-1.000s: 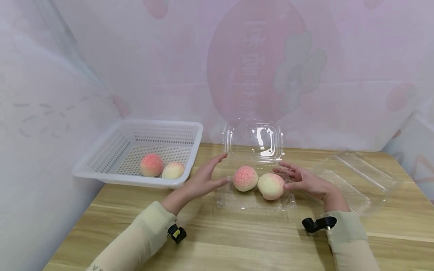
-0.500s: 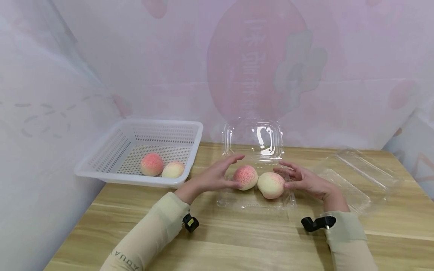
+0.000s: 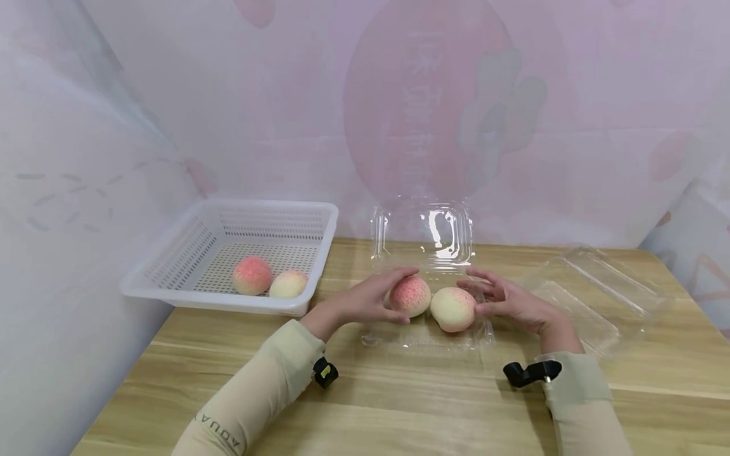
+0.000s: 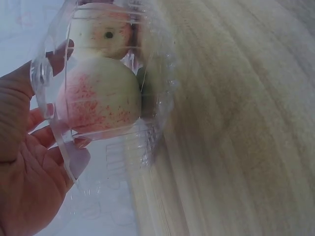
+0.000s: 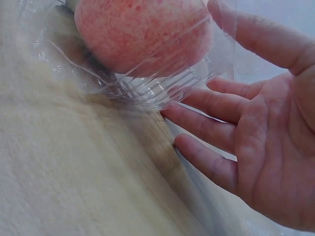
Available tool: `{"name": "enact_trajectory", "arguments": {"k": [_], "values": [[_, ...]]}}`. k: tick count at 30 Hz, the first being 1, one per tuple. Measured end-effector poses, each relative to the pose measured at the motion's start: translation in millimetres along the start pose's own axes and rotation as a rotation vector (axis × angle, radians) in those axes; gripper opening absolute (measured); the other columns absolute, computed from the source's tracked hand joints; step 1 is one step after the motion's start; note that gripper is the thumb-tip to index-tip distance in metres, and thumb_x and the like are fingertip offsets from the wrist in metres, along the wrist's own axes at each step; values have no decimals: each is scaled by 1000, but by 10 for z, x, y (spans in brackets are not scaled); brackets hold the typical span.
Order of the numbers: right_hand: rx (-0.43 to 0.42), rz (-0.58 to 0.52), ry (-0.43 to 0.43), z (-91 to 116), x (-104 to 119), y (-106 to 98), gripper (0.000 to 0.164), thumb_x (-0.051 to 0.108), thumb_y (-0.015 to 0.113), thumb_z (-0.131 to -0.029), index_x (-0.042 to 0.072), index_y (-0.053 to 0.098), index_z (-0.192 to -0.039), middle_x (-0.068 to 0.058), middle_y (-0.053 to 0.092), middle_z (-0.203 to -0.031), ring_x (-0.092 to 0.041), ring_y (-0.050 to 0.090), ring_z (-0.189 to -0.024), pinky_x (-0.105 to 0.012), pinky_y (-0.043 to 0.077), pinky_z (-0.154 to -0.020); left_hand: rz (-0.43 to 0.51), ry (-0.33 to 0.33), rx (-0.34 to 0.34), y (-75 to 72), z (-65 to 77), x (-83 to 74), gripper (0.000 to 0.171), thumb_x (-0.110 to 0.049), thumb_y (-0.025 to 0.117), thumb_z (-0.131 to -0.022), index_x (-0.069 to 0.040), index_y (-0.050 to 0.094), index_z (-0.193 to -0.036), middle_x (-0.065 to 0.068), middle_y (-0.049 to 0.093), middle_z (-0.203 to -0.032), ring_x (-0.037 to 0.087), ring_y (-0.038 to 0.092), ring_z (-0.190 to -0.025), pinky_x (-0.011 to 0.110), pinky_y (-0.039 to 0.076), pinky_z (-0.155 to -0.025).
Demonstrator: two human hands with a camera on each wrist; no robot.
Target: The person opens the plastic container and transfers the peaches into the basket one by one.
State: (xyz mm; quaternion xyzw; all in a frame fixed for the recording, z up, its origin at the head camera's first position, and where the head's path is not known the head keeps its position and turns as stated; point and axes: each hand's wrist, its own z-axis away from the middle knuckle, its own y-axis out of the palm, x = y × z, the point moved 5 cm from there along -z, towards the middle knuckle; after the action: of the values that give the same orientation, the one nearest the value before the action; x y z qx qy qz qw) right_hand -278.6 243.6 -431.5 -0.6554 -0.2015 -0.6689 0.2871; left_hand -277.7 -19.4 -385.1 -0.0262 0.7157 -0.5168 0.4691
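Observation:
Two pink-and-cream peaches sit side by side in the base of a clear plastic clamshell box (image 3: 422, 345), its lid (image 3: 402, 231) standing raised behind. My left hand (image 3: 365, 301) reaches over the box's left side and curves round the left peach (image 3: 412, 297), fingers at its far side and thumb at its near side. In the left wrist view that peach (image 4: 101, 98) shows through the clear wall. My right hand (image 3: 516, 307) lies against the right wall, fingers extended and thumb tip close to the right peach (image 3: 453, 309). The right wrist view shows its fingers (image 5: 206, 160) outside the box.
A white perforated basket (image 3: 327, 253) at the left holds a pinker peach (image 3: 252, 275) and a paler peach (image 3: 288, 285). More clear plastic packaging (image 3: 604, 291) lies at the right of the wooden table (image 3: 410, 411). A pink-and-white printed cloth (image 3: 285, 126) hangs behind.
My left hand has moved right from beside the box to round the left peach. My right hand has stayed by the right wall, and both peaches sit where they were.

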Motion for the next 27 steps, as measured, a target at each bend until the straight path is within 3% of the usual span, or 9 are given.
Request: {"name": "enact_trajectory", "arguments": {"k": [7, 14, 20, 27], "values": [[21, 1, -2, -13, 9, 3, 81, 2, 61, -95, -8, 7, -154, -34, 14, -159, 9, 50, -126, -14, 44, -102, 9, 43, 61, 45, -43, -10, 90, -17, 83, -81, -6, 31, -154, 10, 38, -158, 24, 36, -147, 39, 29, -122], [28, 2, 2, -19, -2, 18, 79, 2, 59, -96, -7, 7, -154, -34, 15, -160, 7, 50, -125, -15, 44, -102, -20, -23, 136, 62, -61, -8, 94, -14, 83, -80, -7, 27, -156, 12, 33, -161, 28, 34, -148, 41, 27, -123], [23, -3, 15, -7, -6, 21, 79, 4, 60, -96, -5, 7, -154, -32, 14, -161, 7, 50, -125, -16, 44, -102, -36, -41, 154, 79, -91, -5, 96, -13, 83, -79, -6, 26, -156, 13, 35, -159, 30, 37, -146, 43, 28, -122], [19, 5, 7, 4, -15, 3, 78, 5, 60, -97, -5, 8, -155, -32, 14, -161, 8, 49, -126, -16, 43, -103, -77, -11, 156, 116, -112, 1, 84, -10, 82, -78, -7, 39, -150, 10, 49, -149, 26, 48, -136, 41, 40, -115]]}}
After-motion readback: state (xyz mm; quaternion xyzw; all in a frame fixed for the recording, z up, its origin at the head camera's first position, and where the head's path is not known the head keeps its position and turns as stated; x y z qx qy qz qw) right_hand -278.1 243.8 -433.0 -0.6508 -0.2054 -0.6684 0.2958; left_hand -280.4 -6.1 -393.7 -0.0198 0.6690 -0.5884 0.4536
